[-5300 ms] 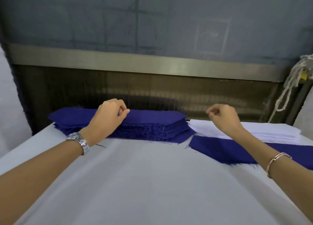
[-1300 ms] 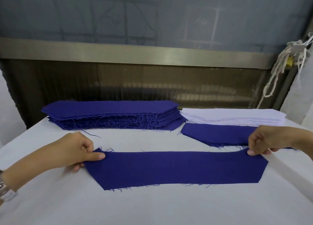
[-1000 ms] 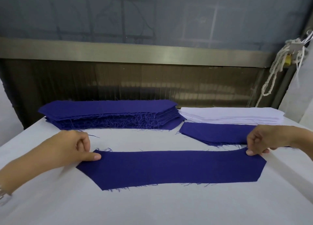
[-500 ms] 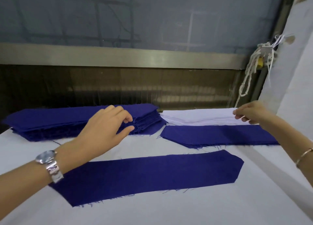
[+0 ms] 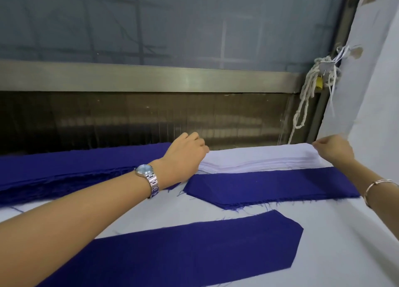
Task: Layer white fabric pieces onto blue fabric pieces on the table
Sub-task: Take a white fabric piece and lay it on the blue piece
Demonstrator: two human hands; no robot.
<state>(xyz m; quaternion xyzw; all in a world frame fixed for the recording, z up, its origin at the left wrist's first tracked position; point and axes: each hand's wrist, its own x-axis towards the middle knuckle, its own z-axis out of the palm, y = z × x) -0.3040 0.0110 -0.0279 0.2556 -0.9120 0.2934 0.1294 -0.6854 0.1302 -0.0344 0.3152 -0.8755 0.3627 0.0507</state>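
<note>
A stack of white fabric pieces [image 5: 259, 158] lies at the back right of the table. My left hand [image 5: 185, 155] rests on its left end, and my right hand [image 5: 333, 149] pinches the top white piece at its right end. One blue fabric piece [image 5: 183, 247] lies flat at the front. A low pile of blue pieces [image 5: 269, 185] sits just in front of the white stack. A thick stack of blue pieces [image 5: 64, 168] fills the back left.
The white-covered table [image 5: 334, 243] slopes off to the right. A knotted white rope [image 5: 306, 98] hangs at the back right beside a white wall. A metal rail [image 5: 151, 77] and dark panel run behind the stacks.
Both hands let go of the blue piece laid at the front and moved back. My left hand crossed from the blue stack to the left end of the white stack; my right reached its right end.
</note>
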